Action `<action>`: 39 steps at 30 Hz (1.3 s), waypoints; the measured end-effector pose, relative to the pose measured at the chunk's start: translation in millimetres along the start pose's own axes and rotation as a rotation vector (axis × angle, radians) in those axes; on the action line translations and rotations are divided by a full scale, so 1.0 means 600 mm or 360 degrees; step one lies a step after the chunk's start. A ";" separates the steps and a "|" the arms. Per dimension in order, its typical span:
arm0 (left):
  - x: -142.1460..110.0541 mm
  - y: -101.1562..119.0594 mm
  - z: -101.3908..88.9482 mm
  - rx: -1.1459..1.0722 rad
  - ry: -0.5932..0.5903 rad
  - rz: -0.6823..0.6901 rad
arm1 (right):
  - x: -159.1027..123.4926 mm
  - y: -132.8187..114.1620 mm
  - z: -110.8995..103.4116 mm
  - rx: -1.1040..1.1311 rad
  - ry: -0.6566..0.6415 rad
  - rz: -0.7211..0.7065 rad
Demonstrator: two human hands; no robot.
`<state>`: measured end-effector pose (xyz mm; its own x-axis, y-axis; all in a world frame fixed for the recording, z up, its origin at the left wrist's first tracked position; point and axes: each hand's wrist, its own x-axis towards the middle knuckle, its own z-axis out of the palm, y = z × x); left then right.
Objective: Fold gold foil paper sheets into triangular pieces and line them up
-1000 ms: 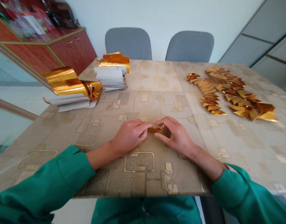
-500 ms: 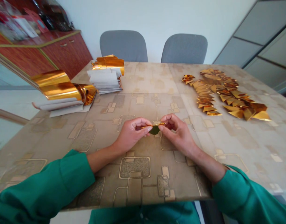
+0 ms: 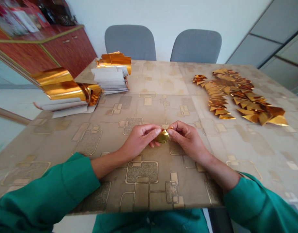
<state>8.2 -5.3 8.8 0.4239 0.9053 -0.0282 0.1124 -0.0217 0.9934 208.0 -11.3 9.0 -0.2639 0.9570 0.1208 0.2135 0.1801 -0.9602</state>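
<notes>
A small folded piece of gold foil paper (image 3: 163, 137) is pinched between my left hand (image 3: 141, 139) and my right hand (image 3: 188, 139), above the patterned tablecloth (image 3: 158, 77). Its curved, shiny face shows between my fingertips, and my fingers hide part of it. To the far right lies a long heap of folded gold triangles (image 3: 238, 97). Two stacks of white-backed gold foil strips (image 3: 65, 87) (image 3: 111, 72) stand at the far left. Neither hand touches these.
Two grey chairs (image 3: 129, 42) (image 3: 196, 45) stand beyond the far table edge. A red-brown wooden cabinet (image 3: 68, 48) with assorted items on top stands at the back left. My green sleeves (image 3: 49, 184) lie along the near table edge.
The foil piece has been folded into a smaller, rounder shape and sits lower between my fingertips. My hands have drawn closer around it. The stacks and the heap have not changed.
</notes>
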 end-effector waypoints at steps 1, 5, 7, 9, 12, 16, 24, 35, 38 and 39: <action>0.000 0.002 0.000 0.0032 -0.0053 -0.0019 | -0.001 -0.002 0.001 -0.0001 -0.0020 -0.0010; -0.002 0.008 0.001 0.0064 -0.0138 -0.0079 | -0.005 -0.007 0.005 -0.0023 -0.0046 -0.0049; -0.004 0.009 0.003 0.0036 -0.0092 -0.0073 | -0.007 -0.007 0.007 0.0012 -0.0051 -0.0035; -0.005 0.009 0.004 0.0026 -0.0041 -0.0058 | -0.007 -0.006 0.008 0.0046 -0.0044 0.0006; -0.007 0.008 0.006 0.0032 0.0020 -0.0045 | -0.008 -0.006 0.009 0.0060 -0.0030 0.0046; -0.008 0.007 0.009 0.0045 0.0072 -0.0046 | -0.008 -0.008 0.010 0.0071 -0.0043 0.0027; -0.014 0.012 0.016 0.0156 0.0213 0.0173 | -0.009 -0.005 0.015 0.0200 0.0000 0.0090; -0.014 0.001 0.005 0.0461 -0.0025 0.0082 | -0.001 -0.002 -0.005 -0.0275 -0.0021 -0.0026; -0.015 0.000 -0.001 0.0946 -0.0069 0.0267 | 0.000 -0.001 -0.008 -0.0652 -0.0046 -0.0222; -0.015 0.000 -0.002 0.1092 -0.0062 0.0329 | 0.000 0.000 -0.008 -0.0736 -0.0058 -0.0300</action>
<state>3.0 -12.9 8.9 0.5278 0.8383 0.1364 0.5605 -0.4644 0.6857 212.3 -10.0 10.0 -0.3690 0.8909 0.2648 0.5512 0.4392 -0.7094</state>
